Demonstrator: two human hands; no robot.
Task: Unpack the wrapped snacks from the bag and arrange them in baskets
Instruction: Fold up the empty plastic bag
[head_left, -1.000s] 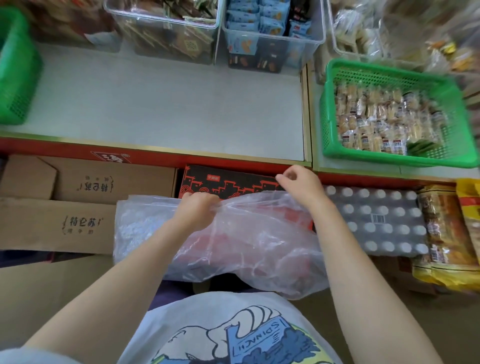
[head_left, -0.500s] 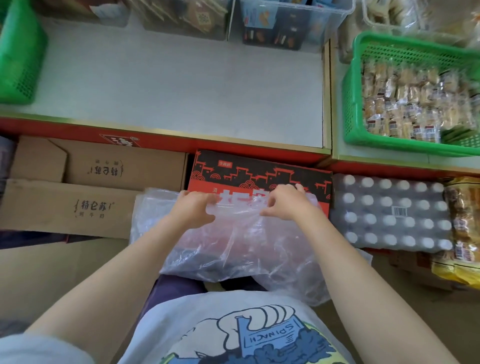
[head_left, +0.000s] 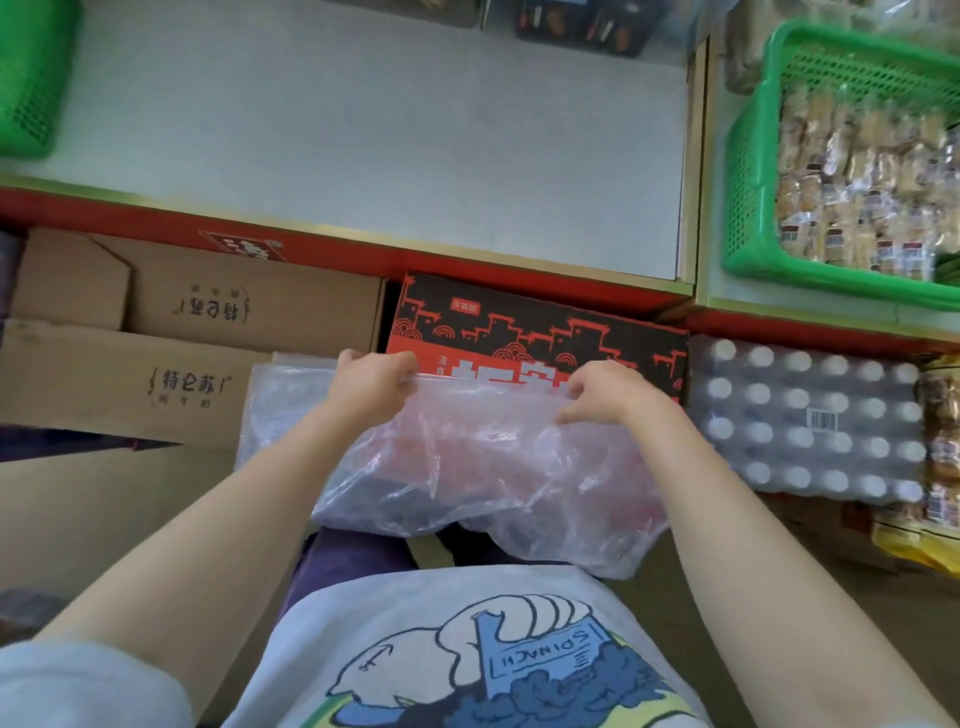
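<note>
Both hands, left hand (head_left: 371, 387) and right hand (head_left: 605, 395), pinch the top edge of the clear plastic bag (head_left: 467, 467) over the lap; it looks thin, limp, light and slippery, best gripped by bunching that edge.

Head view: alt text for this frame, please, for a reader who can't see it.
Both hands, left hand and right hand, grip the top edge of a clear plastic bag held over a red-and-black carton. A green basket of wrapped snacks sits on the shelf to the right.
</note>
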